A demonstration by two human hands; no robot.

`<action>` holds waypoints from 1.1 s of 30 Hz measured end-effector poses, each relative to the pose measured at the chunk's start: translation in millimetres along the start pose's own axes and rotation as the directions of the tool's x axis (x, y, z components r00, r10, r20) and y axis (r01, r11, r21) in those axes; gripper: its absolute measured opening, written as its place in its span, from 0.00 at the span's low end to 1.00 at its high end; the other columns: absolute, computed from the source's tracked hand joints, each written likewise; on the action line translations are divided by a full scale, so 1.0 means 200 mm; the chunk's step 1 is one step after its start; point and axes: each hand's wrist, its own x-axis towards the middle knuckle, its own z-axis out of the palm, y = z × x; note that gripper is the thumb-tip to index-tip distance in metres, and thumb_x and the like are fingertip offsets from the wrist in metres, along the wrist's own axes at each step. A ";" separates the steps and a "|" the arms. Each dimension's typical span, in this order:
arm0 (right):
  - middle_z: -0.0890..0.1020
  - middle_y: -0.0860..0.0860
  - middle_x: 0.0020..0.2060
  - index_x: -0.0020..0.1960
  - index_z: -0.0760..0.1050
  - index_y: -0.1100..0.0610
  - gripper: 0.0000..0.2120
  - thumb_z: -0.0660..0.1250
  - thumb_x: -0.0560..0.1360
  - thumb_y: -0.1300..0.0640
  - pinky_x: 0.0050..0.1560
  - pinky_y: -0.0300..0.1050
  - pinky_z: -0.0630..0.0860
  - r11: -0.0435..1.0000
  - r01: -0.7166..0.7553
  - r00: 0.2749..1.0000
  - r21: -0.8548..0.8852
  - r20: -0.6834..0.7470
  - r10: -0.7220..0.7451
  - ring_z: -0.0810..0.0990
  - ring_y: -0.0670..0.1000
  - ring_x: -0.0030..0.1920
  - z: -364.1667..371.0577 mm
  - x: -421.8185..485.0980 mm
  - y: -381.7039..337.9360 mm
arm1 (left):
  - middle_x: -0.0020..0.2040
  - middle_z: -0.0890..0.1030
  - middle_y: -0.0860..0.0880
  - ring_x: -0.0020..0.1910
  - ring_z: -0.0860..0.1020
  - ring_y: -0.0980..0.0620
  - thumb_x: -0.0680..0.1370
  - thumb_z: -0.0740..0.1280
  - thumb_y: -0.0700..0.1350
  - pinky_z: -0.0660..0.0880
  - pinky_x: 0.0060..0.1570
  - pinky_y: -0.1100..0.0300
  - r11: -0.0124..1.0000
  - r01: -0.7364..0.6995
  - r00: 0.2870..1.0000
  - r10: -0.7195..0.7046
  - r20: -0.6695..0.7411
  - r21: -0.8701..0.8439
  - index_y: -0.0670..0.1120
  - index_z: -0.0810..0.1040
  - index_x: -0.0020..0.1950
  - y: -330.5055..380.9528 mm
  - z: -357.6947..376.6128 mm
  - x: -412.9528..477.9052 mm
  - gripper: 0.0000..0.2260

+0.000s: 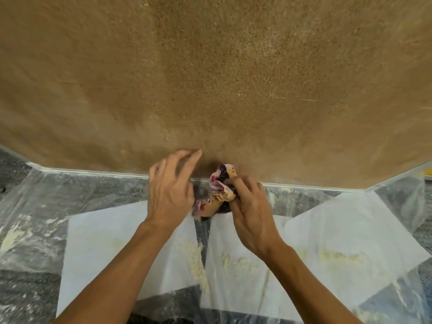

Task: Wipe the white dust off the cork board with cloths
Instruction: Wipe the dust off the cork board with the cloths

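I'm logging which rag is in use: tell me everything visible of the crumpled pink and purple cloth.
The crumpled pink, dark purple and tan cloth looks like soft fabric, bunched into a wad. The right hand grips it, its top touching the brown cork board near the bottom edge. Its lower folds hang beside the open left hand; contact is unclear.
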 end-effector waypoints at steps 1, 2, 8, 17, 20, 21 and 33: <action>0.73 0.49 0.57 0.62 0.75 0.50 0.15 0.57 0.80 0.62 0.54 0.50 0.74 0.994 -0.017 1.000 0.104 0.021 0.015 0.74 0.53 0.54 -0.04 -0.02 -0.03 | 0.64 0.77 0.42 0.59 0.77 0.43 0.67 0.68 0.28 0.69 0.55 0.49 0.999 -0.012 1.000 0.013 0.016 -0.040 0.44 0.75 0.73 0.01 -0.01 0.00 0.34; 0.73 0.49 0.57 0.61 0.75 0.50 0.16 0.57 0.80 0.63 0.56 0.45 0.74 0.980 -0.024 0.999 0.200 0.046 0.015 0.74 0.50 0.56 -0.08 -0.03 -0.05 | 0.65 0.76 0.42 0.60 0.78 0.43 0.68 0.69 0.29 0.70 0.55 0.50 0.996 -0.037 0.998 0.042 0.054 -0.086 0.44 0.74 0.74 0.03 -0.01 0.00 0.34; 0.75 0.49 0.57 0.61 0.76 0.51 0.16 0.56 0.79 0.62 0.60 0.40 0.73 0.925 -0.022 0.990 0.379 -0.122 0.073 0.76 0.49 0.61 -0.11 -0.04 -0.05 | 0.52 0.84 0.49 0.47 0.82 0.47 0.71 0.68 0.37 0.77 0.45 0.56 0.943 -0.059 0.962 0.142 0.233 -0.327 0.43 0.81 0.61 0.18 0.01 -0.07 0.18; 0.81 0.49 0.57 0.68 0.70 0.40 0.15 0.53 0.85 0.40 0.56 0.49 0.78 0.618 -0.425 0.872 0.662 0.116 0.475 0.80 0.48 0.55 0.07 -0.01 -0.03 | 0.51 0.84 0.50 0.47 0.78 0.52 0.77 0.67 0.35 0.72 0.48 0.70 0.896 0.209 0.923 -0.049 0.382 -0.391 0.45 0.79 0.65 0.33 0.02 -0.10 0.17; 0.75 0.51 0.61 0.73 0.68 0.49 0.18 0.59 0.84 0.49 0.53 0.30 0.74 0.837 -0.359 0.887 0.414 -0.127 0.444 0.74 0.35 0.55 0.06 0.03 0.01 | 0.49 0.80 0.51 0.46 0.76 0.50 0.78 0.67 0.37 0.69 0.47 0.65 0.927 0.214 0.880 -0.047 0.472 -0.307 0.45 0.79 0.61 0.27 0.01 -0.11 0.11; 0.74 0.51 0.59 0.70 0.70 0.52 0.15 0.61 0.84 0.52 0.47 0.29 0.72 0.901 -0.330 0.895 0.281 -0.211 0.394 0.73 0.35 0.51 0.04 0.04 0.01 | 0.50 0.81 0.49 0.45 0.77 0.49 0.78 0.68 0.37 0.69 0.47 0.65 0.940 0.178 0.890 -0.028 0.454 -0.290 0.44 0.80 0.60 0.24 0.01 -0.10 0.11; 0.66 0.62 0.65 0.72 0.71 0.55 0.27 0.71 0.77 0.47 0.61 0.53 0.75 0.942 -0.063 0.891 -0.330 -0.443 -0.096 0.73 0.63 0.61 0.42 0.09 0.06 | 0.61 0.83 0.44 0.57 0.80 0.40 0.78 0.63 0.33 0.77 0.56 0.48 0.904 0.427 0.883 -0.416 0.219 -0.003 0.44 0.81 0.67 0.12 -0.04 0.01 0.19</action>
